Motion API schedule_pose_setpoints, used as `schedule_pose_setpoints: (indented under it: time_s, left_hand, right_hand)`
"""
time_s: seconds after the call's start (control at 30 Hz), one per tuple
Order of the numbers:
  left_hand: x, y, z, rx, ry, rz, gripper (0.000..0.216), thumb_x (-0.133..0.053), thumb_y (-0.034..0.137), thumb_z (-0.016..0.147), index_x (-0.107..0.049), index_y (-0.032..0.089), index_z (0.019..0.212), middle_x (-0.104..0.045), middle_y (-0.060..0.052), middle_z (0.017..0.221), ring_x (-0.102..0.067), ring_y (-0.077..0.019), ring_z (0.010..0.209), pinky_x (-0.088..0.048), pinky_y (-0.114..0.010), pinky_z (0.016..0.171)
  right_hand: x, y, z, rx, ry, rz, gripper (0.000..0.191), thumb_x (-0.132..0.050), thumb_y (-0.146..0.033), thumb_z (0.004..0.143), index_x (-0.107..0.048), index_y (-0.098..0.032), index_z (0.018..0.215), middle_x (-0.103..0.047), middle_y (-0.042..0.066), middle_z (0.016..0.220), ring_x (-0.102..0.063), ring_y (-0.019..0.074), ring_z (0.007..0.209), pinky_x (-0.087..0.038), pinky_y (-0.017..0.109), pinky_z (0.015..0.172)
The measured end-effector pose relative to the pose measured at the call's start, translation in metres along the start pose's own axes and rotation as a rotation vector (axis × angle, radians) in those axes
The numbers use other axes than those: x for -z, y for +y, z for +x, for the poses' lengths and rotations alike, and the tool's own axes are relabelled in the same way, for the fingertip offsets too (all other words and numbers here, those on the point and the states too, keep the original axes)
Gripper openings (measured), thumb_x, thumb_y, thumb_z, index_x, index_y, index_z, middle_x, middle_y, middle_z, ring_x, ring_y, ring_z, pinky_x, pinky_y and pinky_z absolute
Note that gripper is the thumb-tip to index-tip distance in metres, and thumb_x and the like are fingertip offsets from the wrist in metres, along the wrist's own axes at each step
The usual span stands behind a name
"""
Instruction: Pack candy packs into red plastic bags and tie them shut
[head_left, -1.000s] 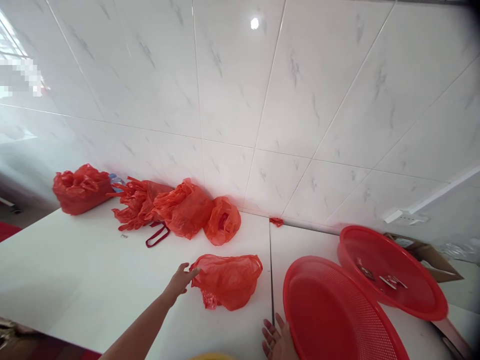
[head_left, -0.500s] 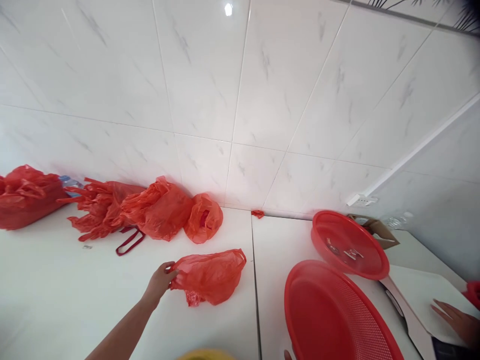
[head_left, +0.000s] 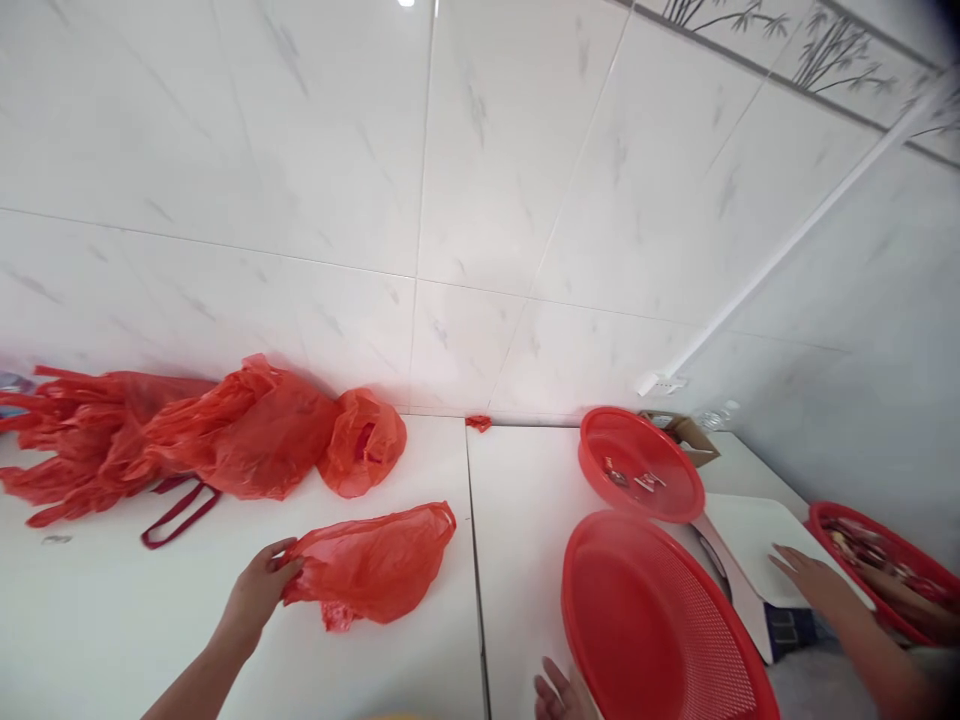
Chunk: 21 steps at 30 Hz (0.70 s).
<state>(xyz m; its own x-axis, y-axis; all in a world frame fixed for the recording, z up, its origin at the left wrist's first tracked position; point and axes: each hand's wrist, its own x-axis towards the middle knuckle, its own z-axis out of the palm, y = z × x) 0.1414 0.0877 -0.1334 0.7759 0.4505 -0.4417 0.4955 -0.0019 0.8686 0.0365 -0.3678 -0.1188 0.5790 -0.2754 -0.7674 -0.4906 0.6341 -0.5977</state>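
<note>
Holding: left hand [head_left: 259, 590] pinches red bag [head_left: 375, 565] by its end, closed on it since reaching.
Place: on the counter [head_left: 112, 640], toward its front edge.
Other: right hand [head_left: 561, 695] at red basket [head_left: 660, 620]'s near rim, grip unclear.

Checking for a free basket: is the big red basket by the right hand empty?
Empty as far as visible: the big red basket shows only bare mesh; right hand at its near rim.

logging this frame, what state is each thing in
bag: crumpled, lying on counter
left hand: shut on bag edge
near basket: empty
right hand: open, at near basket's rim
far basket: tilted, small items inside
bag pile: heaped, slumped
co-worker's hand: flat on white board
</note>
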Motion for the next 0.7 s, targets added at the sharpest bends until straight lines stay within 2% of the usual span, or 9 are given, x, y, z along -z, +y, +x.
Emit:
schedule_pose_setpoints:
  time_s: [0.07, 0.13, 0.2, 0.27, 0.37, 0.47, 0.53, 0.7]
  left_hand:
    - [0.000, -0.002, 0.002, 0.010, -0.007, 0.018, 0.066, -0.073, 0.040, 0.058, -0.053, 0.016, 0.116, -0.067, -0.004, 0.076, -0.067, -0.0227, 0.064, -0.054, -0.033, 0.057]
    - [0.000, -0.003, 0.002, 0.014, -0.023, 0.028, 0.067, -0.072, 0.041, 0.059, -0.052, 0.017, 0.117, -0.068, -0.005, 0.078, -0.067, -0.0230, 0.066, -0.054, -0.034, 0.058]
    - [0.000, -0.003, 0.001, 0.011, -0.028, 0.033, 0.067, -0.072, 0.043, 0.059, -0.051, 0.017, 0.118, -0.068, -0.005, 0.077, -0.067, -0.0234, 0.067, -0.054, -0.034, 0.059]
    - [0.001, -0.002, 0.000, -0.001, -0.018, 0.045, 0.067, -0.072, 0.043, 0.059, -0.052, 0.016, 0.117, -0.068, -0.004, 0.075, -0.067, -0.0238, 0.067, -0.054, -0.034, 0.058]
    - [0.003, 0.001, -0.002, -0.014, -0.005, 0.056, 0.065, -0.071, 0.043, 0.061, -0.052, 0.016, 0.117, -0.068, -0.005, 0.075, -0.067, -0.0241, 0.067, -0.053, -0.034, 0.057]
    - [0.004, 0.004, -0.004, 0.000, -0.010, 0.032, 0.065, -0.071, 0.042, 0.062, -0.051, 0.016, 0.118, -0.068, -0.005, 0.077, -0.067, -0.0241, 0.068, -0.053, -0.034, 0.058]
    - [0.003, 0.006, -0.006, 0.017, -0.007, 0.024, 0.065, -0.070, 0.043, 0.063, -0.051, 0.016, 0.118, -0.069, -0.005, 0.078, -0.068, -0.0240, 0.068, -0.053, -0.034, 0.058]
    - [0.002, 0.009, -0.007, 0.011, 0.028, 0.028, 0.060, -0.068, 0.044, 0.063, -0.054, 0.015, 0.114, -0.068, -0.005, 0.077, -0.067, -0.0237, 0.064, -0.053, -0.035, 0.056]
  right_hand:
    - [-0.019, 0.006, 0.000, -0.047, -0.098, -0.014, 0.055, -0.074, -0.044, 0.059, -0.059, -0.031, 0.111, -0.070, 0.002, 0.080, -0.066, 0.0212, 0.061, -0.051, 0.030, 0.043]
    - [-0.038, -0.004, 0.002, -0.049, -0.247, 0.003, 0.047, -0.076, -0.043, 0.064, -0.061, -0.022, 0.103, -0.067, 0.000, 0.074, -0.063, 0.0124, 0.058, -0.048, 0.021, 0.047]
    - [-0.054, -0.030, 0.009, 0.030, -0.348, 0.037, 0.040, -0.074, -0.040, 0.070, -0.061, -0.019, 0.102, -0.066, 0.000, 0.078, -0.062, 0.0094, 0.063, -0.048, 0.018, 0.053]
    - [-0.064, -0.063, 0.023, 0.101, -0.365, 0.046, 0.037, -0.071, -0.036, 0.075, -0.060, -0.019, 0.105, -0.066, 0.001, 0.081, -0.061, 0.0095, 0.066, -0.049, 0.019, 0.056]
    - [-0.073, -0.112, 0.060, 0.146, -0.372, 0.088, 0.031, -0.065, -0.032, 0.080, -0.058, -0.018, 0.107, -0.065, 0.003, 0.087, -0.062, 0.0107, 0.068, -0.051, 0.020, 0.055]
    - [-0.077, -0.153, 0.103, 0.147, -0.226, 0.220, 0.020, -0.057, -0.029, 0.085, -0.056, -0.016, 0.100, -0.064, 0.007, 0.090, -0.064, 0.0137, 0.070, -0.052, 0.023, 0.052]
    - [-0.080, -0.176, 0.126, 0.158, -0.147, 0.272, 0.019, -0.054, -0.029, 0.086, -0.051, -0.018, 0.101, -0.063, 0.007, 0.092, -0.065, 0.0147, 0.073, -0.054, 0.024, 0.053]
    - [-0.090, -0.219, 0.164, 0.173, -0.056, 0.365, 0.017, -0.047, -0.036, 0.089, -0.049, -0.021, 0.097, -0.060, 0.005, 0.089, -0.065, 0.0149, 0.078, -0.058, 0.028, 0.060]
